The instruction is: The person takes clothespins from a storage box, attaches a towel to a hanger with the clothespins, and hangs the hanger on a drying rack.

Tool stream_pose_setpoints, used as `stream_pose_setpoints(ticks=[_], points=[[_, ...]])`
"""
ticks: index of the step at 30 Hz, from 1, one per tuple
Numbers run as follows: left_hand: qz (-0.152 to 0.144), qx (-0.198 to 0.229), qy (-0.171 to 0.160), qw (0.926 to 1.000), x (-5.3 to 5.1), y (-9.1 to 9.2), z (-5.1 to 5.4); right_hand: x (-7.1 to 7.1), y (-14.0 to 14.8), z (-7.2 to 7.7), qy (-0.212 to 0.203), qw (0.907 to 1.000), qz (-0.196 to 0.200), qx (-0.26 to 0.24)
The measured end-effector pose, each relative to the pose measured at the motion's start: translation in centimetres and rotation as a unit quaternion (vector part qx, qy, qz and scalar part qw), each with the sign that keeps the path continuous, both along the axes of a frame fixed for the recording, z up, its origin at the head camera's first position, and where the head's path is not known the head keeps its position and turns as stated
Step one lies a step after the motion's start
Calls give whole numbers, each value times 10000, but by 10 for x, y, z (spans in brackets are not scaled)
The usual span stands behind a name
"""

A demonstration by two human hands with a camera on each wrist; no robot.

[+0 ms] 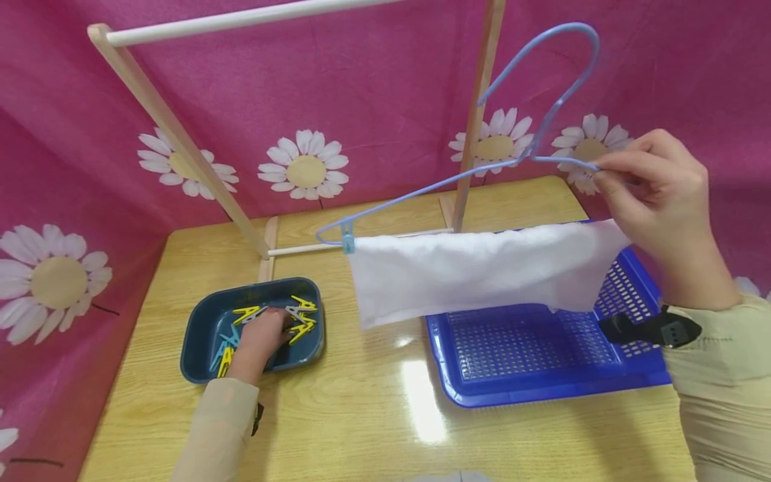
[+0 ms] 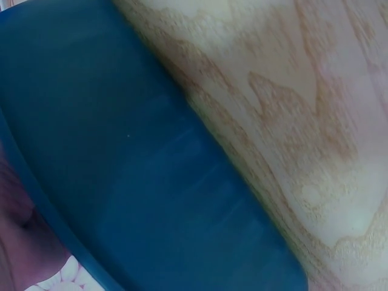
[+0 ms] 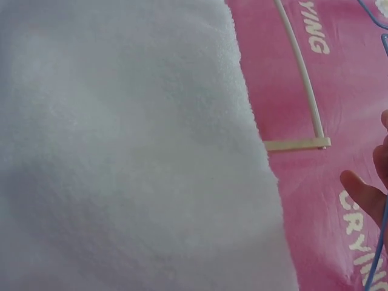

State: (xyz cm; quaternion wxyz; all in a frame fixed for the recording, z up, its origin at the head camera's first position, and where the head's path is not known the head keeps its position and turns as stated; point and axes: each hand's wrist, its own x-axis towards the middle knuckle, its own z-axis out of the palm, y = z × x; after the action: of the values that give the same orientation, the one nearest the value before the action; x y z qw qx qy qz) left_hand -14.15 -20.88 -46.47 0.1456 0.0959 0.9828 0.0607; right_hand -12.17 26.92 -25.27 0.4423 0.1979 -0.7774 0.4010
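A light-blue wire hanger [image 1: 421, 190] is held up by my right hand [image 1: 659, 194], which pinches its right arm between thumb and fingers. From the hanger's lower bar hangs a white towel [image 1: 476, 274], and a light-blue clothespin [image 1: 347, 237] clips its left corner. The towel's right end passes behind my right hand; it also fills much of the right wrist view. My left hand [image 1: 260, 338] reaches down into a dark teal basin [image 1: 193, 335] among yellow, grey and blue clothespins [image 1: 301, 328]. Its fingertips are hidden there. In the left wrist view, the basin's outer wall [image 2: 133, 157] blocks most of the hand.
A wooden rack with a white top rod [image 1: 253, 20] stands at the back of the table [image 1: 355, 402]. Under the towel lies a blue plastic basket [image 1: 530, 341] with a perforated bottom. Behind everything hangs a pink cloth [image 1: 373, 87] printed with daisies.
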Motion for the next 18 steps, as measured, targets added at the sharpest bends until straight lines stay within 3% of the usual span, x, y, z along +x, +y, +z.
stream_pose_setpoints(ticks=[18], points=[[-137,21,155,9998,-1,-2,-4,-17,-24,-14,103,9988,399,262]])
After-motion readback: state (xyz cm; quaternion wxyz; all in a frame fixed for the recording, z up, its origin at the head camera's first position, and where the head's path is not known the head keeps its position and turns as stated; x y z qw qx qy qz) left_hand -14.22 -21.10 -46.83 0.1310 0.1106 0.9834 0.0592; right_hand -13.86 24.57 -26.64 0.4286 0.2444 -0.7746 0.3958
